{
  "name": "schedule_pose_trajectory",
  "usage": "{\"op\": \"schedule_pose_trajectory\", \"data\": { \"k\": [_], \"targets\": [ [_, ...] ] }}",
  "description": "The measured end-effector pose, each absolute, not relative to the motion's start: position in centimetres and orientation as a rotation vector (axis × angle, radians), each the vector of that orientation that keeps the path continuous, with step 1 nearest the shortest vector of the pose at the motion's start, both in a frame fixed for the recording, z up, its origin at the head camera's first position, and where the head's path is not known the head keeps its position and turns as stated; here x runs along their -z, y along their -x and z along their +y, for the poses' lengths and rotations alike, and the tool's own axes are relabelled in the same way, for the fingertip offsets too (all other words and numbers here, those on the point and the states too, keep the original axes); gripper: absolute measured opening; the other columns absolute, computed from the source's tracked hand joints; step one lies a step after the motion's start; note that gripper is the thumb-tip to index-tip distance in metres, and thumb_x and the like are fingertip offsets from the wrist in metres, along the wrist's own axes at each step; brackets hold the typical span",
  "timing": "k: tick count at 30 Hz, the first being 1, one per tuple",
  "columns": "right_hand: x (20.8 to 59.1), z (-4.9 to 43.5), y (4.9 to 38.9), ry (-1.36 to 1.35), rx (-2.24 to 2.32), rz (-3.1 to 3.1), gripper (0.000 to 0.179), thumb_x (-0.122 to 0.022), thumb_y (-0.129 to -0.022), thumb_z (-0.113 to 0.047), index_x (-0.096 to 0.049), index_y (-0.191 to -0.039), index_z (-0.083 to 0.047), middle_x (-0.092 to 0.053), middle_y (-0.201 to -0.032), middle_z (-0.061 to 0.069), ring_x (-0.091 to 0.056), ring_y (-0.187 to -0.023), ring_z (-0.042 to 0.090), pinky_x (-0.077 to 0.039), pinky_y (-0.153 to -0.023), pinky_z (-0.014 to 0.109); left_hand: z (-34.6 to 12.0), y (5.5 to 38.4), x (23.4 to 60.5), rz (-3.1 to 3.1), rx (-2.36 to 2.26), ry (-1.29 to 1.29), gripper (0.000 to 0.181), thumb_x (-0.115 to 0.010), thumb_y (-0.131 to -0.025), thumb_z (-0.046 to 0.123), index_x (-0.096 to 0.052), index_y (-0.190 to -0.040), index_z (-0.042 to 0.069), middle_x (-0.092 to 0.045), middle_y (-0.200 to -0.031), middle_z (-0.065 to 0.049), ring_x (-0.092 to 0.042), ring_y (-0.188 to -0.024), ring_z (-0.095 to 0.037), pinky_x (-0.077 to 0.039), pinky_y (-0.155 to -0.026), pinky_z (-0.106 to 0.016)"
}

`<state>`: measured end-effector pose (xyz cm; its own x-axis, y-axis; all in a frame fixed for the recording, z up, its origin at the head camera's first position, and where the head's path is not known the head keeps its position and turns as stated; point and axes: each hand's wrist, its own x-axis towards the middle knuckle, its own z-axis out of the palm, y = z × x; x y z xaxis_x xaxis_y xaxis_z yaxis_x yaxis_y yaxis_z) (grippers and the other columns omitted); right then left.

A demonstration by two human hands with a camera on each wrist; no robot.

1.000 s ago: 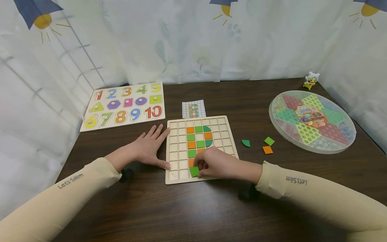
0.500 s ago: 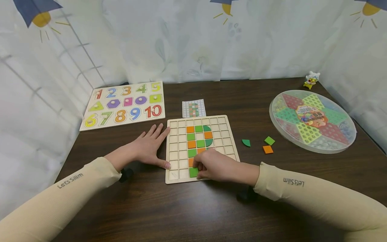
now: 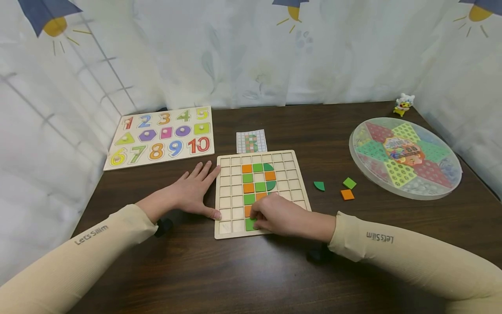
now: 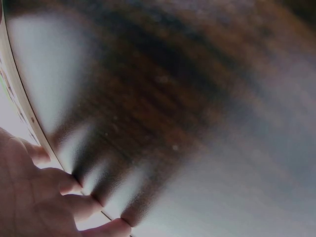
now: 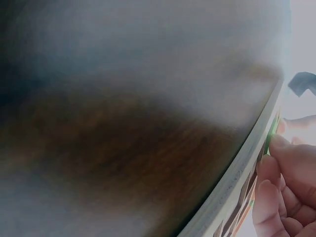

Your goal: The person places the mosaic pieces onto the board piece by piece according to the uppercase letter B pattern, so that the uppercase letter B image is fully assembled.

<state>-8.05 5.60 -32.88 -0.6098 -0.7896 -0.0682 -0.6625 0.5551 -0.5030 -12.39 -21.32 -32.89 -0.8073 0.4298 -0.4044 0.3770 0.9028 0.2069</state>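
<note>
Green tile (image 3: 249,225) now squarer in board (image 3: 225,203) bottom row; right grip (image 3: 280,216) pinching its edge, left grip (image 3: 192,192) spread, unmoved.

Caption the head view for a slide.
Left hand rests against the grid board; right hand touches a green tile.

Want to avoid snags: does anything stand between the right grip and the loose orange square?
Nothing visible blocks the right grip from crossing board and tabletop to the loose orange square; the dark green quarter-circle lies beside that line.
</note>
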Motion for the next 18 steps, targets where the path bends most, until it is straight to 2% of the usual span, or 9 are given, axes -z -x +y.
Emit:
{"op": "schedule_pose_trajectory", "data": {
  "k": [5, 11, 18],
  "targets": [
    [33.0, 5.5, 8.0, 1.209, 0.638, 2.512, 0.006, -0.079, -0.088, -0.007, -0.074, -0.084, -0.008, -0.061, -0.071, -0.007, -0.048, -0.062, 0.002, -0.045, -0.063, 0.016, -21.4, 12.4, 32.9, 2.616, -0.165, -0.584, 0.133, -0.075, -0.076, 0.073, -0.003, -0.165, 0.006, 0.000, -0.170, -0.028, -0.002, -0.156, -0.053, -0.016, -0.118, -0.075],
    [32.8, 5.6, 8.0, 1.242, 0.650, 2.496, 0.006, -0.079, -0.087, -0.007, -0.075, -0.083, -0.009, -0.064, -0.072, -0.007, -0.049, -0.062, 0.000, -0.045, -0.063, 0.014, -21.4, 12.4, 33.0, 2.621, -0.168, -0.589, 0.133, -0.075, -0.075, 0.074, -0.003, -0.165, 0.006, 0.000, -0.170, -0.028, -0.002, -0.156, -0.053, -0.016, -0.118, -0.075],
    [32.6, 6.6, 8.4, 1.236, 0.681, 2.482, 0.002, -0.076, -0.091, -0.010, -0.076, -0.090, -0.009, -0.069, -0.078, -0.006, -0.052, -0.067, 0.001, -0.047, -0.066, 0.016, -21.4, 12.4, 33.0, 2.622, -0.168, -0.585, 0.133, -0.075, -0.075, 0.073, -0.004, -0.165, 0.006, 0.000, -0.170, -0.028, -0.002, -0.156, -0.053, -0.016, -0.118, -0.074]
  ]
}}
